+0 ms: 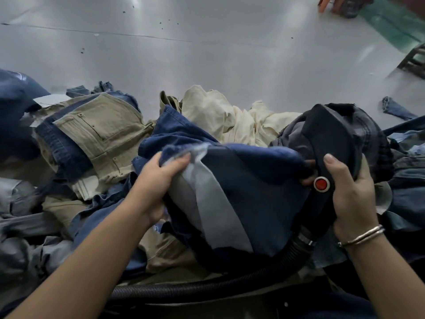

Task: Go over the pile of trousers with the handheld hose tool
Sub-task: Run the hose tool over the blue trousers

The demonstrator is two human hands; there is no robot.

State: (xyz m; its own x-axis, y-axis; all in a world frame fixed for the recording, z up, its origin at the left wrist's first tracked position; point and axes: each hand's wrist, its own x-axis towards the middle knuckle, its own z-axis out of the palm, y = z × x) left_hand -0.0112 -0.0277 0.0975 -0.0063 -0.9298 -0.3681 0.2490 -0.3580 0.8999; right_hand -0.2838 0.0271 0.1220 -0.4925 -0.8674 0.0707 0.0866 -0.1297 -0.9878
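Observation:
A pile of trousers in blue, khaki (101,132) and cream (220,116) spreads across the front of the view. My left hand (161,178) grips a fold of dark blue trousers (248,180) with a pale grey lining turned out. My right hand (349,194) holds the black handheld hose tool (331,139), thumb lying along its body beside a red button (321,184). The tool's head rests against the blue trousers and a dark garment. Its black ribbed hose (207,287) curves down and left beneath my arms.
A grey glossy floor (207,54) stretches beyond the pile. A loose denim piece (395,110) lies on it at right. A dark slatted object (414,61) and a green strip (391,21) sit far right, orange legs at top right.

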